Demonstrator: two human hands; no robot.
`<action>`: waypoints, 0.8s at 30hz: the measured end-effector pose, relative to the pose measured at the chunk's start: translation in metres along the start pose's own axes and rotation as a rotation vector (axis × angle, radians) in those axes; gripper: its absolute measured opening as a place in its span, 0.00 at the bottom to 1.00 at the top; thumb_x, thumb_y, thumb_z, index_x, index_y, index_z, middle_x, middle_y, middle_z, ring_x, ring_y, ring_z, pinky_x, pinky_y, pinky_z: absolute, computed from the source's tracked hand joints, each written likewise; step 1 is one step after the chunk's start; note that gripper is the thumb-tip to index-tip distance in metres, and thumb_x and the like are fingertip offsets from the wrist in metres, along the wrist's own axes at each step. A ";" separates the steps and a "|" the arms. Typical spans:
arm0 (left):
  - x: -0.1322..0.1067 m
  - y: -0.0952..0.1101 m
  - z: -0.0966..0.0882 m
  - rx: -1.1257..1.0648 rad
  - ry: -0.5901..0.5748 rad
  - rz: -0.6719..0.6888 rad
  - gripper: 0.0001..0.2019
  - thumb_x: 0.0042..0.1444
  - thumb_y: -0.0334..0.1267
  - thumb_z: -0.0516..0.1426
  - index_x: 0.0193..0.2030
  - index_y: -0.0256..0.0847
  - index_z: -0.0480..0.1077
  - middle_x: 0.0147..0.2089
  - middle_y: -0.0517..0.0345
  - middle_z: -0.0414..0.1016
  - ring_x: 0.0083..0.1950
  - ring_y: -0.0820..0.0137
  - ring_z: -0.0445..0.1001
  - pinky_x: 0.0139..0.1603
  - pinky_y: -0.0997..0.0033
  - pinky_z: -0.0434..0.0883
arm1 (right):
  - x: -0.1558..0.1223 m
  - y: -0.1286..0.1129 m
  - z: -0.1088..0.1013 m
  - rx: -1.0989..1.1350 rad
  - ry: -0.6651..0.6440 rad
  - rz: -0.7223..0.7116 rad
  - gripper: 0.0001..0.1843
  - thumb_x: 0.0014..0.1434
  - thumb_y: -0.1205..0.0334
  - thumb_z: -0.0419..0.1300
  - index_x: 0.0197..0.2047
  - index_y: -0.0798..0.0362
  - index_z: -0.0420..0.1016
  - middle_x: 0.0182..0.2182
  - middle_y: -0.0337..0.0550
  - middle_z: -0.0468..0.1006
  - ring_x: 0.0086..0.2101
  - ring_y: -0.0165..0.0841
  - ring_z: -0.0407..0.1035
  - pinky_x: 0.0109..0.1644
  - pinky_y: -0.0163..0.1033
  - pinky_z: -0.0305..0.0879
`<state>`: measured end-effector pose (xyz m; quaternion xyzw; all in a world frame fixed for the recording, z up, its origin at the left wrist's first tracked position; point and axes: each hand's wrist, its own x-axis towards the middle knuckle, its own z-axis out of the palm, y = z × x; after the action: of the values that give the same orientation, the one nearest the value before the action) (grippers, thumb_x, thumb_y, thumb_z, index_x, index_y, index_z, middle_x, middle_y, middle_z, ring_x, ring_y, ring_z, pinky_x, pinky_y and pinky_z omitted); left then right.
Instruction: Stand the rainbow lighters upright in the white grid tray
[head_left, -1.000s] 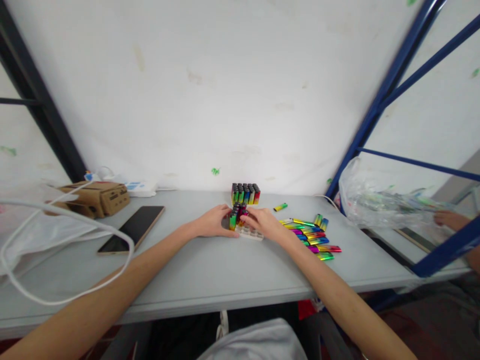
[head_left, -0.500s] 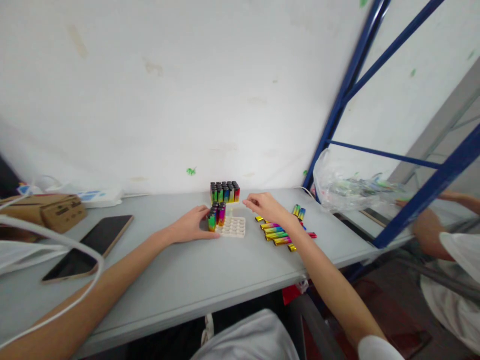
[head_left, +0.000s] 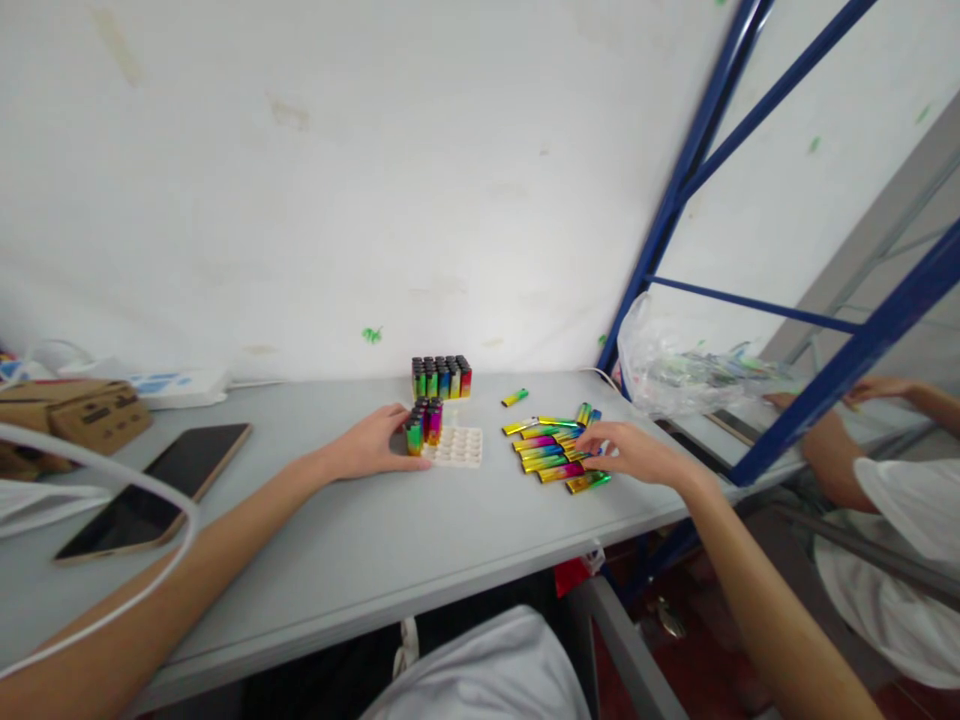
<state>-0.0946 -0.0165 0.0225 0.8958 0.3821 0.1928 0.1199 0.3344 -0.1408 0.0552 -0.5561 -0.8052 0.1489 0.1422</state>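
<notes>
A white tray (head_left: 459,447) with rows of round holes lies on the grey table. Several shiny rainbow lighters (head_left: 433,420) with black tops stand upright in its left end. My left hand (head_left: 382,445) curls around that end, thumb along the front and fingers behind, gripping the tray beside the lighters. To the right, loose lighters (head_left: 541,463) lie in a pile. My right hand (head_left: 611,450) reaches over the pile's right side, thumb and fingers apart and close to the lighters; its fingertips partly cover them.
A full block of upright lighters (head_left: 441,378) stands behind the tray, by the wall. One lighter (head_left: 515,398) lies apart. On the left are a phone (head_left: 157,490), a cardboard box (head_left: 82,415) and a white cable. Blue shelf posts, plastic bags (head_left: 675,375) and another person are at right.
My right hand has moved from beside the tray, rightward to the loose lighters, and its fingers have spread. My left hand keeps its place at the tray. The view has shifted slightly.
</notes>
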 end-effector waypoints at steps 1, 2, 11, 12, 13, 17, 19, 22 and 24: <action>0.000 0.000 0.000 -0.001 0.000 -0.003 0.37 0.45 0.69 0.63 0.49 0.38 0.76 0.49 0.46 0.76 0.51 0.49 0.76 0.54 0.55 0.73 | 0.001 -0.003 0.003 0.001 -0.009 -0.019 0.16 0.61 0.51 0.63 0.47 0.51 0.82 0.45 0.48 0.82 0.42 0.40 0.76 0.49 0.42 0.69; 0.000 0.000 0.000 -0.003 -0.001 -0.005 0.37 0.44 0.69 0.63 0.48 0.38 0.76 0.49 0.46 0.76 0.52 0.49 0.76 0.54 0.56 0.73 | 0.003 -0.006 0.006 -0.005 -0.018 -0.043 0.15 0.62 0.52 0.63 0.46 0.51 0.82 0.45 0.48 0.82 0.42 0.40 0.75 0.49 0.42 0.69; 0.001 0.000 0.000 0.007 -0.019 -0.008 0.35 0.45 0.69 0.63 0.45 0.38 0.76 0.49 0.45 0.76 0.51 0.49 0.75 0.53 0.55 0.73 | 0.024 -0.005 0.019 -0.005 0.007 -0.163 0.12 0.62 0.54 0.66 0.44 0.51 0.82 0.43 0.50 0.79 0.45 0.42 0.72 0.54 0.47 0.66; 0.001 0.000 0.000 0.008 -0.021 -0.007 0.35 0.45 0.69 0.63 0.46 0.38 0.76 0.49 0.45 0.76 0.51 0.49 0.75 0.53 0.55 0.73 | 0.026 -0.004 0.019 0.045 0.034 -0.173 0.13 0.62 0.52 0.66 0.45 0.51 0.82 0.43 0.49 0.79 0.45 0.42 0.72 0.53 0.47 0.66; 0.001 0.000 0.000 0.009 -0.022 -0.006 0.35 0.45 0.69 0.63 0.46 0.38 0.75 0.49 0.45 0.76 0.52 0.49 0.75 0.54 0.55 0.73 | 0.028 -0.003 0.019 0.117 0.068 -0.177 0.15 0.61 0.51 0.66 0.45 0.51 0.82 0.43 0.49 0.79 0.44 0.41 0.72 0.53 0.47 0.67; 0.000 -0.001 0.001 0.017 -0.025 -0.004 0.37 0.45 0.70 0.62 0.48 0.38 0.75 0.50 0.44 0.76 0.53 0.49 0.75 0.55 0.55 0.73 | 0.041 -0.012 0.021 0.596 0.230 -0.157 0.18 0.57 0.47 0.68 0.44 0.50 0.80 0.46 0.47 0.79 0.47 0.40 0.74 0.54 0.47 0.69; 0.000 -0.001 0.000 0.017 -0.028 -0.001 0.38 0.45 0.71 0.62 0.49 0.37 0.75 0.51 0.43 0.75 0.53 0.48 0.75 0.56 0.54 0.73 | 0.052 -0.024 0.025 0.861 0.276 -0.137 0.17 0.58 0.47 0.68 0.43 0.50 0.78 0.45 0.47 0.80 0.46 0.39 0.75 0.53 0.47 0.71; -0.001 0.000 0.000 0.007 -0.024 0.003 0.37 0.46 0.70 0.63 0.48 0.37 0.75 0.51 0.43 0.75 0.53 0.49 0.75 0.56 0.54 0.72 | 0.070 -0.046 0.029 1.134 0.294 -0.097 0.18 0.59 0.46 0.68 0.42 0.49 0.73 0.40 0.45 0.82 0.41 0.37 0.77 0.49 0.46 0.73; -0.001 0.000 0.001 0.004 -0.015 0.001 0.36 0.46 0.69 0.63 0.48 0.38 0.75 0.50 0.44 0.75 0.53 0.49 0.75 0.56 0.54 0.72 | 0.083 -0.058 0.032 1.190 0.286 -0.087 0.19 0.60 0.45 0.67 0.44 0.48 0.69 0.36 0.42 0.82 0.37 0.36 0.77 0.47 0.46 0.73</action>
<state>-0.0953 -0.0171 0.0214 0.8977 0.3809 0.1852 0.1209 0.2442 -0.0847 0.0545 -0.3622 -0.5788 0.4909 0.5412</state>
